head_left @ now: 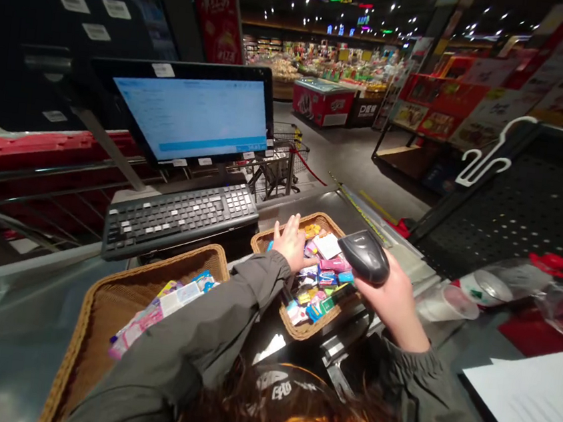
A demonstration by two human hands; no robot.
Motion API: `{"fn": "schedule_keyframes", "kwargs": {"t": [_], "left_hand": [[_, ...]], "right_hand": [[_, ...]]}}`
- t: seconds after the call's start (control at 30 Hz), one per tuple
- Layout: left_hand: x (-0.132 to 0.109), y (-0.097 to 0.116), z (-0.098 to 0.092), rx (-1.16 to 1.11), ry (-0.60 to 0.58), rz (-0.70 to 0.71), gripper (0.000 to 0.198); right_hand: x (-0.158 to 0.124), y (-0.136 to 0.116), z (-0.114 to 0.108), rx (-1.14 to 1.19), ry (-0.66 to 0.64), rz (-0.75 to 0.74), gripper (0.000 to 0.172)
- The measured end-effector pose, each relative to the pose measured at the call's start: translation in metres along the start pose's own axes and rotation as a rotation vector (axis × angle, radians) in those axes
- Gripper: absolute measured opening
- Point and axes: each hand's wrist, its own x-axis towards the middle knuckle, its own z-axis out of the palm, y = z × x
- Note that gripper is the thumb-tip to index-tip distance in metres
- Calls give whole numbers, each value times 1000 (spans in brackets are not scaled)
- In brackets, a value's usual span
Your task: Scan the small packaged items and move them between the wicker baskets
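My right hand [396, 297] is wrapped round a black handheld barcode scanner [366, 255], held above the right side of a wicker basket [262, 241]. Small colourful packets [328, 273] fill this basket. My left hand [292, 244] reaches over its left part with fingers stretched out and apart. The fingertips are near the far rim, and I cannot tell whether the palm touches the packets. Left of my left sleeve stands a larger wicker basket [85, 331] with several flat, bright packages [171, 307] in it, partly covered by the sleeve.
A monitor [195, 115] and black keyboard [180, 217] stand beyond the baskets on the left. On the right are a paper cup [453, 304], a can [485, 286], printed sheets [533, 405] and a black perforated panel [535, 191]. Shop shelves and a red freezer [322, 102] lie farther back.
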Motion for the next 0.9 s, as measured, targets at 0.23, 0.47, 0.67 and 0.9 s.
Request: {"fn": "schedule_keyframes", "kwargs": {"t": [0.23, 0.47, 0.67, 0.9], "left_hand": [[34, 21, 58, -11, -50, -72, 69], [43, 33, 78, 20, -58, -82, 79], [45, 31, 81, -2, -58, -83, 76], [49, 7, 32, -8, 47, 57, 75]], "right_hand": [[1, 28, -9, 1, 3, 93, 49], [10, 41, -3, 58, -32, 114, 50], [15, 42, 5, 85, -20, 79, 55], [16, 35, 5, 77, -21, 41, 54]]}}
